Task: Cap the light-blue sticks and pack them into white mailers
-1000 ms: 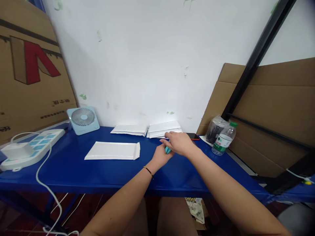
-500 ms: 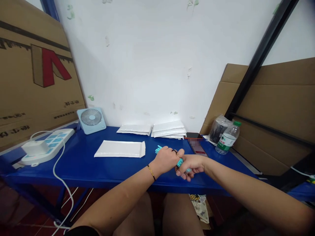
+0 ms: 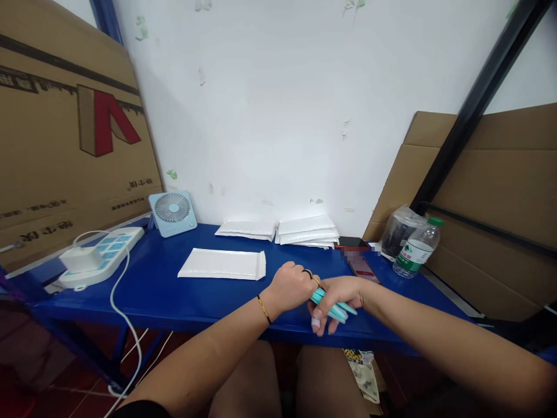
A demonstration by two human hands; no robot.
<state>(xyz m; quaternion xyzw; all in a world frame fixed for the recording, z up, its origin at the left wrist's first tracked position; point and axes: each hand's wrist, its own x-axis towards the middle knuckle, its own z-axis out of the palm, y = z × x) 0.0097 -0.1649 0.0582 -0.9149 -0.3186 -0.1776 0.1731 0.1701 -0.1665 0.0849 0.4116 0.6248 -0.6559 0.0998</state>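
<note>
A bundle of slim turquoise sticks with tapered ends (image 3: 334, 307), perhaps pens, is held between my two hands over the front of the blue table. My left hand (image 3: 292, 285), with rings and a bracelet, is closed in a fist at the bundle's left end, its fingertips hidden. My right hand (image 3: 342, 293) is curled round the bundle, thumb across it and a pale wrap on one finger. The tapered ends stick out to the right below this palm. A white padded envelope (image 3: 223, 264) lies flat to the left of my hands.
Stacked white envelopes (image 3: 307, 230) lie by the wall. Phones (image 3: 363, 267), a bottle with a green cap (image 3: 416, 248) and a bagged dark container (image 3: 397, 232) are at the right. A small fan (image 3: 173, 212) and a power strip with a cable (image 3: 108, 255) stand left.
The turquoise ends that stuck out left of my left hand no longer show there. More of the bundle now sticks out at the right. The view has shifted slightly left.
</note>
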